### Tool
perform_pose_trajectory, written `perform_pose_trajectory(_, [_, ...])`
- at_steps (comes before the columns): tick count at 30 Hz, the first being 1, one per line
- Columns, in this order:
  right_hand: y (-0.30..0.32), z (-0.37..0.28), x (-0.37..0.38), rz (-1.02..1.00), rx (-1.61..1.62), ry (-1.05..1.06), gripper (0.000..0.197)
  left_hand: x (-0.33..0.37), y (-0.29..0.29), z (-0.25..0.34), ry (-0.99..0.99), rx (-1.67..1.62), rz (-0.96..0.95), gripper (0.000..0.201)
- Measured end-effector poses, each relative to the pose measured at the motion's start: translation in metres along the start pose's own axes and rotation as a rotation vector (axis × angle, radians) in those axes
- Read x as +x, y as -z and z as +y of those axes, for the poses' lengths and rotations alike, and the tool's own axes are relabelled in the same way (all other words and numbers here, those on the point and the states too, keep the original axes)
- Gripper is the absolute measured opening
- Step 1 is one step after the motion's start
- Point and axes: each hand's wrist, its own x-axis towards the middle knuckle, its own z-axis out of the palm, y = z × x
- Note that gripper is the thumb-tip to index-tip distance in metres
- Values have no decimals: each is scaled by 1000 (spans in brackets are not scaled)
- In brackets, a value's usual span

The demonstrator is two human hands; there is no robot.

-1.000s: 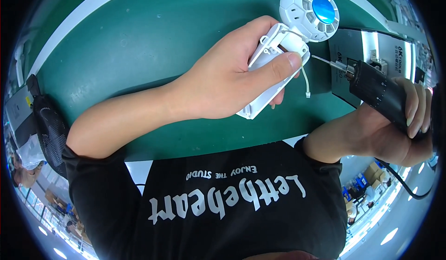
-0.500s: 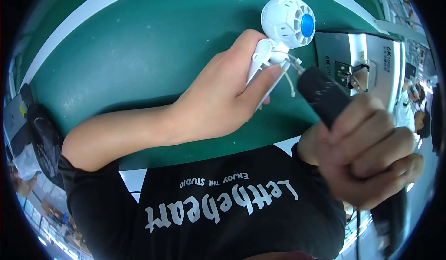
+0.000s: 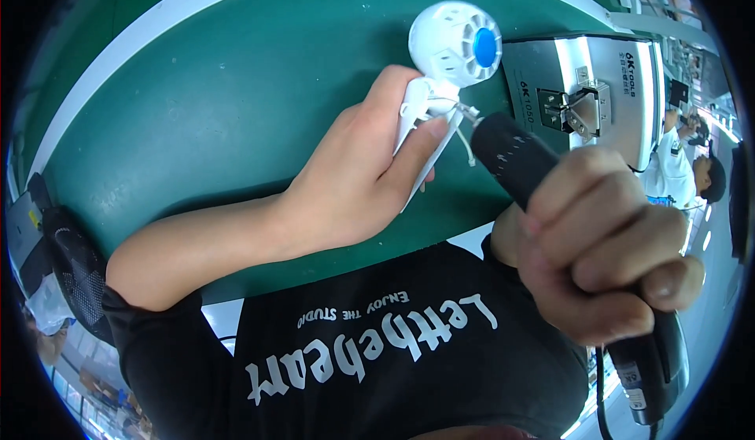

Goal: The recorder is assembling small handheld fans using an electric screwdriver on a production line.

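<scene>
My left hand (image 3: 366, 153) is closed around the white handle of a small handheld fan (image 3: 452, 44), a round slotted head with a blue disc at its centre. A short thin white cable (image 3: 470, 147) with a small connector dangles from the fan's neck. In my right hand (image 3: 613, 243) is a black corded electric screwdriver (image 3: 515, 157), the fist wrapped round its barrel. The screwdriver's tip points up and left at the fan's neck, by my left thumb. Whether the tip touches a screw I cannot tell.
A silver metal machine (image 3: 582, 94) with a latch-like mechanism stands on the green tabletop (image 3: 204, 110), right of the fan. A black mesh chair part (image 3: 75, 255) is at the left edge. Another person (image 3: 692, 169) is in the background at far right.
The fan and both hands sit further left and slightly lower in the picture; the machine has shifted left too. The screwdriver's tip stays close to the fan's neck.
</scene>
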Motion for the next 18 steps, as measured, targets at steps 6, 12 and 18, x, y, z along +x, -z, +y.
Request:
perform_pose_trajectory(6, [0,-18,7,75,167,93,21,5,1,9,13,-49,-20,27])
perform_pose_trajectory(12, [61,-59,43,227,-415,151,16,8,3,-7,-84,-155,50,26])
perform_pose_trajectory(18, [67,-21,65,174,-559,-115,13,10,5,-3,-56,-144,0,28])
